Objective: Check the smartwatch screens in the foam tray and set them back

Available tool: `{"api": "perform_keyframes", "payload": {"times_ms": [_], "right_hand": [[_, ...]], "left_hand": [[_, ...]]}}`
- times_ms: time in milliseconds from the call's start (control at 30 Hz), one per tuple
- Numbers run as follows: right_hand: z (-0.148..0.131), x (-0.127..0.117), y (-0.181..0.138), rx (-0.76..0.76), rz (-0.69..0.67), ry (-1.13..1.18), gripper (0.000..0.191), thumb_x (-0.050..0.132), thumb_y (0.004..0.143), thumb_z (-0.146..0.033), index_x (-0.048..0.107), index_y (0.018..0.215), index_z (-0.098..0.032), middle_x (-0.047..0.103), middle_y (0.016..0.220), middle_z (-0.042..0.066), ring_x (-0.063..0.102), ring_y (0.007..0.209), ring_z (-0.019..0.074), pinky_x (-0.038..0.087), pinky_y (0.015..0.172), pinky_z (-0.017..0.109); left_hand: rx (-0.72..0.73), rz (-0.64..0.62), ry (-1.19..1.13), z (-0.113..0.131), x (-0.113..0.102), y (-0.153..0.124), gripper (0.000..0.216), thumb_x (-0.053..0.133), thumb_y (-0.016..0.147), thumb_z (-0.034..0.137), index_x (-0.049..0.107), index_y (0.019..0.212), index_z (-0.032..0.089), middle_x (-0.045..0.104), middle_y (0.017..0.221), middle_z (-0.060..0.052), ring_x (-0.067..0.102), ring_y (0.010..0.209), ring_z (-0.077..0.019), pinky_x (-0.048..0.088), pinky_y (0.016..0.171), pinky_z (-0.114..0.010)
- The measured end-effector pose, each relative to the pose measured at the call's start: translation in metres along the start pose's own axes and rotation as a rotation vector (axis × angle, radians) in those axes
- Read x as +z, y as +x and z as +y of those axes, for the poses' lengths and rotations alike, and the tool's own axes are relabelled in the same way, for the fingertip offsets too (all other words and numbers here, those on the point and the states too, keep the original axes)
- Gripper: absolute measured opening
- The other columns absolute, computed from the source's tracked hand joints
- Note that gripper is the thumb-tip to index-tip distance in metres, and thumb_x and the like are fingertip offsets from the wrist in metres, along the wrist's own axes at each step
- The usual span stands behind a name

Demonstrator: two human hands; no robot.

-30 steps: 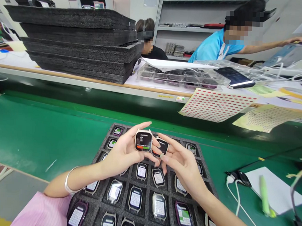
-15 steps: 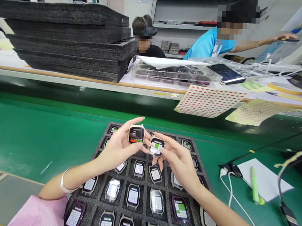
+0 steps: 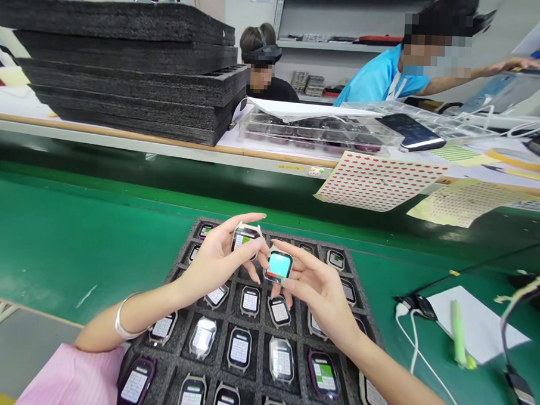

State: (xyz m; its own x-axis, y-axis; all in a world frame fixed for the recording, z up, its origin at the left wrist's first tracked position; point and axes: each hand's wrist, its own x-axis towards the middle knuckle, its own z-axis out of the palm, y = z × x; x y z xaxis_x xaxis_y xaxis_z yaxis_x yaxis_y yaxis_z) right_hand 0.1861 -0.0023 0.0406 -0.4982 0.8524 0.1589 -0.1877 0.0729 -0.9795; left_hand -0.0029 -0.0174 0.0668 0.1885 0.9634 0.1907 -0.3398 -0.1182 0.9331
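Note:
My left hand [image 3: 220, 254] is closed around a light-cased smartwatch [image 3: 241, 238], its thumb lying across the lit screen, which shows white and green cells. Close beside it, my right hand [image 3: 314, 279] grips a second smartwatch [image 3: 279, 265] by its edges, with a cyan screen and a red and green strip at the bottom. Both watches are held above a black foam tray [image 3: 258, 369]. Lit smartwatches sit in many of its compartments, among them a purple-cased one [image 3: 324, 374] at the right and another purple watch [image 3: 137, 383] at the lower left.
Black foam trays [image 3: 123, 71] are stacked on the raised shelf, beside clear plastic trays [image 3: 318, 133] and a phone [image 3: 411, 132]. Dotted sticker sheets [image 3: 378, 180] hang over its edge. White paper [image 3: 483, 331], a green pen [image 3: 459, 333] and cables [image 3: 428, 367] lie right. Two people work behind.
The left watch's screen has gone from dark text to a white and green list, with my thumb now over it. The right watch's screen has turned from a list to cyan.

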Motion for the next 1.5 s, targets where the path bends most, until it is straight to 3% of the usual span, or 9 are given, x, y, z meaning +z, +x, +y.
{"api": "perform_keyframes", "payload": {"times_ms": [167, 433, 600, 733, 833, 1000, 1233, 1367, 1500], "right_hand": [[-0.002, 0.004, 0.001, 0.041, 0.012, -0.017, 0.049, 0.067, 0.082, -0.018, 0.053, 0.128, -0.023, 0.068, 0.095, 0.007, 0.067, 0.067, 0.0173, 0.051, 0.044, 0.022], [-0.001, -0.002, -0.002, -0.029, -0.03, -0.167, 0.058, 0.07, 0.078, -0.015, 0.051, 0.131, -0.029, 0.064, 0.097, 0.004, 0.06, 0.067, 0.0129, 0.051, 0.052, 0.023], [0.014, -0.017, -0.002, -0.049, -0.003, -0.497, 0.055, 0.059, 0.082, -0.014, 0.048, 0.135, -0.027, 0.055, 0.077, 0.0, 0.049, 0.055, 0.0108, 0.048, 0.053, 0.025], [0.035, -0.037, 0.005, -0.049, -0.077, -0.822, 0.055, 0.057, 0.082, -0.015, 0.046, 0.135, -0.021, 0.06, 0.087, 0.004, 0.056, 0.063, 0.0158, 0.052, 0.062, 0.031], [0.045, -0.048, 0.012, -0.11, -0.189, -1.078, 0.049, 0.066, 0.078, -0.019, 0.054, 0.126, -0.017, 0.059, 0.106, 0.011, 0.057, 0.093, 0.0261, 0.049, 0.085, 0.042], [0.033, -0.063, 0.01, -0.064, -0.404, -1.191, 0.054, 0.065, 0.082, -0.032, 0.049, 0.133, -0.021, 0.052, 0.118, 0.013, 0.05, 0.111, 0.0295, 0.041, 0.096, 0.046], [-0.007, -0.122, -0.027, 0.044, -0.262, -1.288, 0.031, 0.051, 0.091, -0.034, 0.06, 0.117, -0.02, 0.055, 0.112, 0.012, 0.05, 0.109, 0.0293, 0.041, 0.095, 0.044], [-0.005, -0.157, -0.053, 0.202, -0.208, -1.408, 0.029, 0.057, 0.084, -0.029, 0.063, 0.108, -0.015, 0.056, 0.103, 0.014, 0.054, 0.101, 0.0321, 0.044, 0.089, 0.045], [0.006, -0.162, -0.061, 0.25, -0.145, -1.397, 0.039, 0.06, 0.083, -0.033, 0.059, 0.118, -0.016, 0.052, 0.105, 0.013, 0.056, 0.099, 0.0296, 0.045, 0.089, 0.042]], "left_hand": [[0.029, -0.025, -0.054, 0.001, 0.0, -0.001, 0.061, 0.065, 0.074, 0.007, 0.042, 0.13, 0.015, 0.061, 0.099, -0.008, 0.064, 0.085, -0.0195, 0.058, 0.067, -0.028], [-0.044, -0.027, -0.01, 0.0, -0.001, -0.003, 0.06, 0.067, 0.081, 0.017, 0.038, 0.133, 0.016, 0.061, 0.096, -0.007, 0.064, 0.073, -0.0151, 0.057, 0.066, -0.029], [-0.082, -0.029, -0.018, -0.014, -0.01, -0.007, 0.07, 0.069, 0.078, 0.014, 0.032, 0.137, 0.02, 0.056, 0.105, -0.008, 0.064, 0.087, -0.019, 0.057, 0.07, -0.03], [-0.137, -0.091, 0.025, -0.034, -0.02, -0.007, 0.084, 0.068, 0.079, 0.017, 0.016, 0.143, 0.026, 0.054, 0.107, -0.007, 0.064, 0.092, -0.0212, 0.056, 0.079, -0.036], [-0.152, -0.164, 0.291, -0.054, -0.028, -0.003, 0.077, 0.059, 0.085, 0.021, 0.01, 0.144, 0.023, 0.059, 0.105, -0.009, 0.062, 0.098, -0.0243, 0.052, 0.086, -0.043], [0.058, -0.314, 1.087, -0.083, -0.041, 0.012, 0.045, 0.061, 0.082, 0.02, 0.043, 0.122, 0.016, 0.054, 0.119, -0.015, 0.051, 0.113, -0.0298, 0.04, 0.098, -0.049], [0.162, -0.488, 1.494, -0.084, -0.051, 0.019, 0.039, 0.066, 0.08, 0.042, 0.057, 0.103, 0.012, 0.053, 0.103, -0.012, 0.05, 0.095, -0.0295, 0.043, 0.084, -0.045], [0.227, -0.544, 1.536, -0.081, -0.034, 0.025, 0.037, 0.061, 0.084, 0.04, 0.055, 0.108, 0.013, 0.053, 0.107, -0.013, 0.048, 0.1, -0.0302, 0.041, 0.085, -0.045], [0.351, -0.619, 1.557, -0.085, 0.011, 0.042, 0.028, 0.053, 0.089, 0.03, 0.055, 0.109, 0.01, 0.053, 0.108, -0.015, 0.048, 0.101, -0.0302, 0.04, 0.085, -0.043]]}}
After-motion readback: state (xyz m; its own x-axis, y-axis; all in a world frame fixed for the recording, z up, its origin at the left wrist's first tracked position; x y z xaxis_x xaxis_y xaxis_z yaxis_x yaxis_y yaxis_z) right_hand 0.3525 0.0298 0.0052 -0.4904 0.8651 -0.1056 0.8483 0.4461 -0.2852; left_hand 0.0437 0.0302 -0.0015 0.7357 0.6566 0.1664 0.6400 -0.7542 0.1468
